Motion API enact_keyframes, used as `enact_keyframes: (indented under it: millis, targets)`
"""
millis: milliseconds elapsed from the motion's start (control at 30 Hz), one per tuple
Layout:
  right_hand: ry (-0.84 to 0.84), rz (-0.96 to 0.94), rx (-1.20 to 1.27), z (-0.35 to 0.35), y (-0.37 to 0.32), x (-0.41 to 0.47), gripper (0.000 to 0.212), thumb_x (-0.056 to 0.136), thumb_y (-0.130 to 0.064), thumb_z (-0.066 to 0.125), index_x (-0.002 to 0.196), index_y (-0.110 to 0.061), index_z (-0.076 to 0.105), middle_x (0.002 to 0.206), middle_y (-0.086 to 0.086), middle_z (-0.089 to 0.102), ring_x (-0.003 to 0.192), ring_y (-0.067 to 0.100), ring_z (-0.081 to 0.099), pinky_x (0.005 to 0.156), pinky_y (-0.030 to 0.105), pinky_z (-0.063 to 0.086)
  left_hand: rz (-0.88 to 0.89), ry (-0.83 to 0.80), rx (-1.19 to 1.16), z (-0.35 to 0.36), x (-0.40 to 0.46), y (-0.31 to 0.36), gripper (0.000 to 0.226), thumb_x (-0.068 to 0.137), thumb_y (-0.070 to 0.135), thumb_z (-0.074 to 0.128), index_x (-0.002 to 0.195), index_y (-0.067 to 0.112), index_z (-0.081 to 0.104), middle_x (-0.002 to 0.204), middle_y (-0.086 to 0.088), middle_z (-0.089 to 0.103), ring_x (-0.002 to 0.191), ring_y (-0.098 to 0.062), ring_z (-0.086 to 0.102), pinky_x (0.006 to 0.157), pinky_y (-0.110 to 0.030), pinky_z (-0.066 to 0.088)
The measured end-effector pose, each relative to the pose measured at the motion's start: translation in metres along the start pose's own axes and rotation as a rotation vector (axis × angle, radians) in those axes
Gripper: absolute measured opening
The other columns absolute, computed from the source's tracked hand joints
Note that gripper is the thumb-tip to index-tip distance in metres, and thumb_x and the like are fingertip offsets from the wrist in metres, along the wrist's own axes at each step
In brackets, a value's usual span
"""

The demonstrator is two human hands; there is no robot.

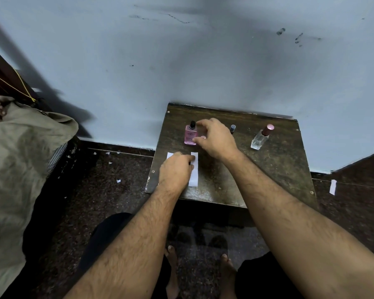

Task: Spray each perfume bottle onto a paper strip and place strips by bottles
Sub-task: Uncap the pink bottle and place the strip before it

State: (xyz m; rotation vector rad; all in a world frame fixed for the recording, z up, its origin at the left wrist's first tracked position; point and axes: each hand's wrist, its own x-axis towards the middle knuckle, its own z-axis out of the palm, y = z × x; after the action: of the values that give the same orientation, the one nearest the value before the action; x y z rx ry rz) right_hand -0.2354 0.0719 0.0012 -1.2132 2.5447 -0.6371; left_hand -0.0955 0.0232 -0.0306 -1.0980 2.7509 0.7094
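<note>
A pink perfume bottle [190,135] with a bare black sprayer stands at the back left of the small wooden table [274,169]. My right hand [215,140] arches just to its right, fingers spread and curved, thumb tip at the bottle's edge. A small pink cap [203,137] shows under that hand. In front, my left hand [175,172] lies over white paper strips; its curled fingertips pinch the left edge of one strip [194,172], and the corner of another strip [169,155] peeks out behind. A dark bottle [232,128] is partly hidden by my right hand. A clear bottle [260,139] with a pink cap stands to the right.
The table stands against a pale blue wall. A green cloth bundle [24,160] fills the left. A loose paper strip [333,187] and small scraps lie on the dark floor. My bare feet [226,268] are below the table's front edge.
</note>
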Motion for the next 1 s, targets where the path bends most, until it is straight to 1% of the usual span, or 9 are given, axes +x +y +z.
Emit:
enact_keyframes:
  millis: [67,200,333,467,633,700,867,1000]
  targets:
    - [-0.040,-0.013,-0.049,0.001,-0.003,0.006,0.050,0.081,-0.035,0.072,0.128,-0.023,0.058,0.116,0.002,0.058,0.105,0.021,0.059,0.089,0.037,0.050,-0.003,0.003,-0.006,0.000,0.002,-0.002,0.036,0.097,0.032,0.053,0.132,0.037,0.057,0.124,-0.003,0.056,0.113,-0.029,0.057,0.089,-0.041,0.046]
    - [-0.054,-0.019,-0.113,0.003,-0.005,0.013,0.036,0.083,-0.030,0.070,0.116,-0.020,0.063,0.110,0.004,0.062,0.103,0.025,0.060,0.081,0.034,0.046,-0.005,-0.004,-0.016,0.000,0.005,-0.005,0.036,0.096,0.031,0.054,0.131,0.037,0.058,0.124,-0.003,0.058,0.113,-0.029,0.057,0.089,-0.041,0.047]
    - [-0.070,-0.001,-0.085,-0.002,-0.004,0.017,0.028,0.082,-0.029,0.072,0.109,-0.022,0.066,0.109,0.000,0.068,0.102,0.024,0.062,0.077,0.032,0.045,0.005,0.008,-0.020,0.001,0.008,-0.006,0.035,0.096,0.031,0.055,0.131,0.037,0.059,0.124,-0.004,0.058,0.114,-0.029,0.057,0.090,-0.041,0.047]
    - [-0.028,-0.012,-0.061,-0.009,-0.002,0.016,0.028,0.082,-0.029,0.072,0.108,-0.021,0.068,0.107,0.000,0.070,0.100,0.023,0.063,0.082,0.034,0.050,-0.006,0.019,-0.028,-0.001,0.014,-0.006,0.035,0.096,0.031,0.055,0.130,0.037,0.059,0.124,-0.004,0.057,0.115,-0.029,0.056,0.091,-0.041,0.046]
    - [-0.001,-0.028,-0.067,-0.017,-0.003,0.016,0.027,0.083,-0.029,0.070,0.109,-0.023,0.068,0.109,-0.001,0.070,0.103,0.022,0.061,0.073,0.028,0.040,0.006,0.023,-0.026,-0.004,0.025,-0.003,0.034,0.097,0.029,0.054,0.130,0.035,0.060,0.122,-0.007,0.058,0.113,-0.030,0.057,0.088,-0.040,0.046]
    - [-0.006,-0.027,-0.077,-0.017,-0.003,0.016,0.026,0.083,-0.029,0.069,0.108,-0.023,0.068,0.109,-0.001,0.069,0.103,0.022,0.061,0.073,0.028,0.039,0.011,0.022,-0.019,-0.004,0.028,-0.002,0.035,0.098,0.029,0.053,0.131,0.036,0.059,0.121,-0.007,0.057,0.112,-0.031,0.057,0.088,-0.040,0.046]
    - [-0.033,-0.026,-0.069,-0.014,-0.002,0.015,0.025,0.084,-0.029,0.070,0.107,-0.020,0.068,0.108,0.000,0.069,0.100,0.021,0.062,0.080,0.033,0.049,-0.012,0.053,-0.011,-0.005,0.027,0.000,0.032,0.098,0.029,0.053,0.129,0.036,0.061,0.118,-0.005,0.057,0.109,-0.030,0.058,0.087,-0.040,0.047]
    - [-0.052,-0.031,-0.071,-0.012,0.000,0.013,0.027,0.086,-0.028,0.070,0.110,-0.018,0.066,0.110,0.000,0.068,0.098,0.018,0.061,0.075,0.027,0.041,-0.013,0.088,-0.002,-0.004,0.026,0.000,0.031,0.097,0.031,0.055,0.127,0.035,0.062,0.116,-0.003,0.057,0.107,-0.027,0.060,0.086,-0.038,0.047]
